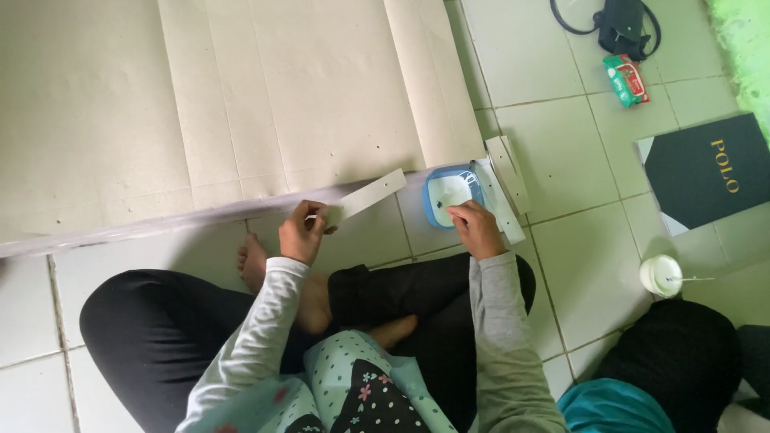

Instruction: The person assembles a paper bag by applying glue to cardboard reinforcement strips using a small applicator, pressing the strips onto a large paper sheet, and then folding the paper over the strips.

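Observation:
My left hand (301,231) pinches one end of a long pale cardboard strip (367,195) that slants up to the right, just above the tiled floor. My right hand (475,226) reaches to a small blue square tray (433,183) with white paste inside, fingertips at its near rim; whether it holds a small tool I cannot tell. More cardboard strips (505,180) lie stacked right of the tray. I sit cross-legged with black trousers and grey sleeves.
A large sheet of brown cardboard (216,96) covers the floor ahead. To the right lie a dark box lid (710,170), a green and red packet (626,78), a black strap bag (622,24) and a small white cup (660,274). Another person's dark knee (682,361) is at lower right.

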